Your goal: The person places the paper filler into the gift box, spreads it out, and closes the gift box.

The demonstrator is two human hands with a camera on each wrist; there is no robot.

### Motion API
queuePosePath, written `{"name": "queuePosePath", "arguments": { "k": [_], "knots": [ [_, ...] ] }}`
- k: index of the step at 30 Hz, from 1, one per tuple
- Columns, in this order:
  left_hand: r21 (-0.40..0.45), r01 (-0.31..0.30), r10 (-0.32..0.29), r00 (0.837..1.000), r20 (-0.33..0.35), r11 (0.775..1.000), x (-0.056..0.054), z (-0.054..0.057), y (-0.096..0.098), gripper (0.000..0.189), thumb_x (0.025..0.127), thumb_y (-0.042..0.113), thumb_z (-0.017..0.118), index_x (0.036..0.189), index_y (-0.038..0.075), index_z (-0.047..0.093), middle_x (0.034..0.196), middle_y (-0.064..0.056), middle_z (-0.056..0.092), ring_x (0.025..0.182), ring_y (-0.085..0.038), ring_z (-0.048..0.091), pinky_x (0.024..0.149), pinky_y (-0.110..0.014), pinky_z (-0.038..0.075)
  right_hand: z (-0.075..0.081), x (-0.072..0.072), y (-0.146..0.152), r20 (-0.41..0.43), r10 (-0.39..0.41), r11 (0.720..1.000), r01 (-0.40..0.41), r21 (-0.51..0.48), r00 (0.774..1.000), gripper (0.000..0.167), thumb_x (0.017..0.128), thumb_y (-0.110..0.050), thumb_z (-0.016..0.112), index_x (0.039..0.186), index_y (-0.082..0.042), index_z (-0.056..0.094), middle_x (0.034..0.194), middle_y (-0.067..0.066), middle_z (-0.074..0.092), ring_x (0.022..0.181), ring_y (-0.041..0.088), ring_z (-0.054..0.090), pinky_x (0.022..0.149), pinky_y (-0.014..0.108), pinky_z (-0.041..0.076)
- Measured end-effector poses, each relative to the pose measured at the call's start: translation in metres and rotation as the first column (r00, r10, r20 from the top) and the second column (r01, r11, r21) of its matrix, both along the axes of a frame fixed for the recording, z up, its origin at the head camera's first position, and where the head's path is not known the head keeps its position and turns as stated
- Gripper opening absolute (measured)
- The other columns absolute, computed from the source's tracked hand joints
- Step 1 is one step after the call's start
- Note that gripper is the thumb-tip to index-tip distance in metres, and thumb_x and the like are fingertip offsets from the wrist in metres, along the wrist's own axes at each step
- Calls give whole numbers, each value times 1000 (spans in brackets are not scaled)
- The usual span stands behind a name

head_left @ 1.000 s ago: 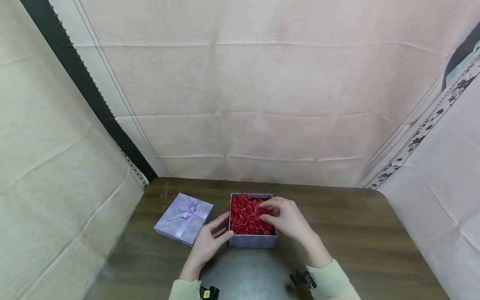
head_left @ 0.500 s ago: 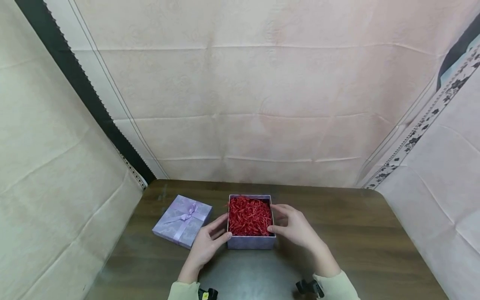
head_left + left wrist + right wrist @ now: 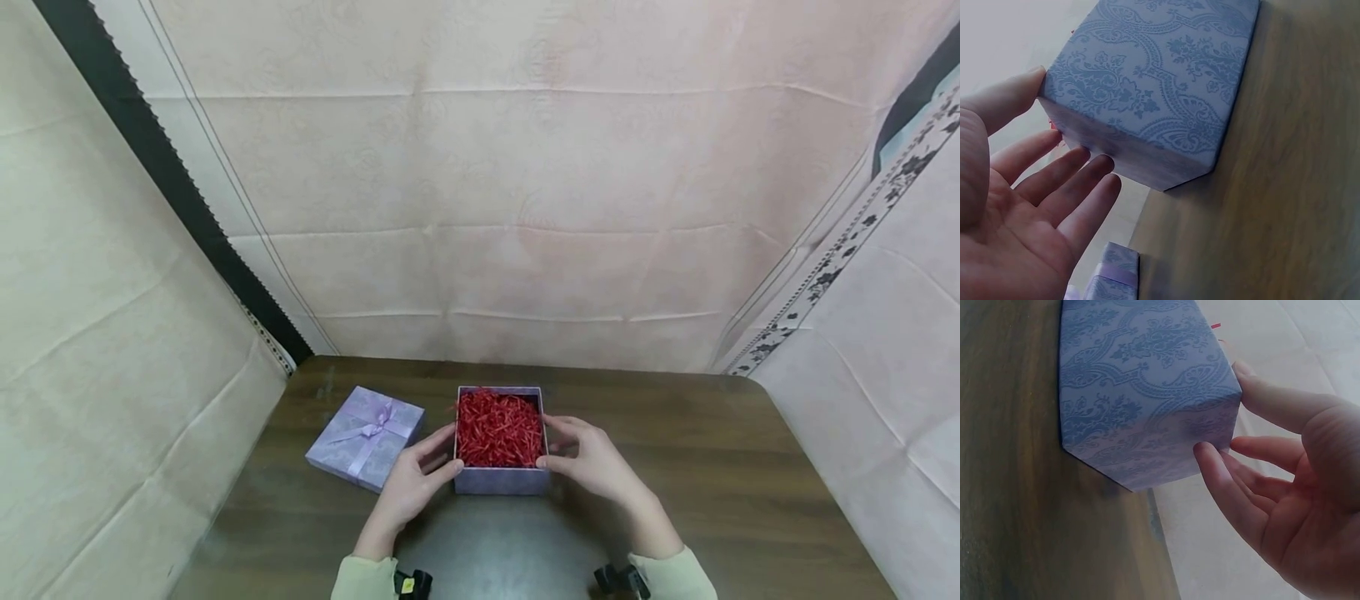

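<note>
A lilac patterned gift box [image 3: 501, 482] stands uncovered on the table, filled with red shredded paper [image 3: 499, 429]. On its left side my left hand [image 3: 411, 483] rests its fingertips, with the thumb at the near corner; the left wrist view shows these fingers nearly straight against the patterned wall [image 3: 1147, 69]. My right hand [image 3: 596, 458] touches the opposite side, its thumb at the near right corner. In the right wrist view, loosely bent fingers [image 3: 1222, 481] meet the side wall. Left of the box lies its lilac lid [image 3: 366, 437], bow upward.
The brown wooden table [image 3: 712, 475] spreads around the box. Pale cloth [image 3: 480, 183] hangs behind it and on both sides. Each wrist carries a small black camera, such as the left one [image 3: 414, 584].
My right hand has come off the red shredded paper and moved down to the box's right side. The left hand stays at the left side, and the lid lies as before.
</note>
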State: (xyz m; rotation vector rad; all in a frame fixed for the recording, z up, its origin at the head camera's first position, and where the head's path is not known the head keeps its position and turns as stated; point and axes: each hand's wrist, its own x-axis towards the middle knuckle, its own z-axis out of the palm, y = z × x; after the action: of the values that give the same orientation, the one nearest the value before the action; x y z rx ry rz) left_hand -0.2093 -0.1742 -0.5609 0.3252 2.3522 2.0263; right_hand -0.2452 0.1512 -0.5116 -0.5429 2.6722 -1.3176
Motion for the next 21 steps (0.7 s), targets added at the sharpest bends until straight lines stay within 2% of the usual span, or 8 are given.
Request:
{"name": "queuePosePath", "arguments": {
  "k": [4, 8, 10, 13, 15, 16, 19, 21],
  "knots": [
    [-34, 12, -12, 1000, -8, 999, 1, 3, -4, 60, 100, 20, 80, 155, 8, 58, 161, -15, 51, 145, -39, 51, 113, -49, 49, -2, 0, 0, 27, -21, 1000, 21, 10, 999, 74, 90, -31, 90, 154, -12, 59, 151, 14, 61, 105, 19, 74, 85, 37, 64],
    [-65, -2, 2, 1000, -10, 998, 2, 10, -13, 58, 101, 18, 78, 154, 4, 58, 157, -17, 54, 142, -38, 55, 113, -45, 49, -3, 0, 0, 38, -28, 1000, 27, 13, 999, 75, 90, -32, 90, 155, -13, 59, 151, 14, 61, 101, 15, 74, 86, 40, 64],
    [-92, -38, 36, 999, -19, 995, 3, 15, -22, 56, 101, 18, 78, 152, 4, 60, 153, -19, 59, 138, -39, 59, 112, -42, 51, -3, 0, 0, 44, -29, 1000, 29, 12, 999, 75, 90, -33, 90, 155, -14, 59, 151, 14, 61, 100, 14, 74, 86, 40, 64],
    [-122, -129, 120, 990, -74, 984, 3, 21, -43, 50, 100, 15, 79, 147, 2, 64, 143, -21, 66, 129, -39, 66, 106, -32, 55, -3, 0, -1, 50, -34, 999, 33, 5, 998, 75, 89, -34, 90, 155, -14, 59, 150, 14, 62, 99, 13, 74, 85, 41, 64],
    [-121, -211, 196, 973, -123, 970, 2, 24, -61, 45, 99, 11, 79, 141, 0, 69, 135, -22, 71, 122, -36, 70, 101, -25, 57, -4, -1, -1, 54, -37, 999, 37, 3, 998, 75, 89, -34, 90, 155, -14, 60, 150, 13, 62, 98, 13, 74, 84, 40, 64],
    [-120, -258, 239, 958, -157, 959, 0, 24, -71, 42, 98, 9, 80, 137, -1, 70, 130, -22, 73, 118, -33, 73, 98, -22, 57, -4, -1, -1, 56, -39, 999, 39, 0, 998, 75, 89, -34, 90, 155, -14, 60, 150, 13, 62, 97, 13, 74, 84, 40, 65],
    [-118, -391, 358, 905, -232, 913, -2, 25, -102, 33, 97, 4, 79, 129, -3, 74, 120, -22, 77, 106, -22, 76, 90, -15, 57, -5, -1, 0, 60, -43, 999, 43, -6, 997, 75, 89, -34, 90, 155, -14, 60, 150, 12, 62, 97, 12, 74, 83, 39, 64],
    [-145, -470, 425, 868, -257, 871, -4, 22, -122, 29, 97, 4, 79, 126, -2, 76, 116, -20, 78, 100, -15, 76, 85, -11, 56, -5, -1, 0, 61, -43, 999, 44, -10, 997, 76, 89, -34, 90, 155, -14, 60, 149, 12, 62, 96, 12, 74, 83, 39, 64]
  ]
}}
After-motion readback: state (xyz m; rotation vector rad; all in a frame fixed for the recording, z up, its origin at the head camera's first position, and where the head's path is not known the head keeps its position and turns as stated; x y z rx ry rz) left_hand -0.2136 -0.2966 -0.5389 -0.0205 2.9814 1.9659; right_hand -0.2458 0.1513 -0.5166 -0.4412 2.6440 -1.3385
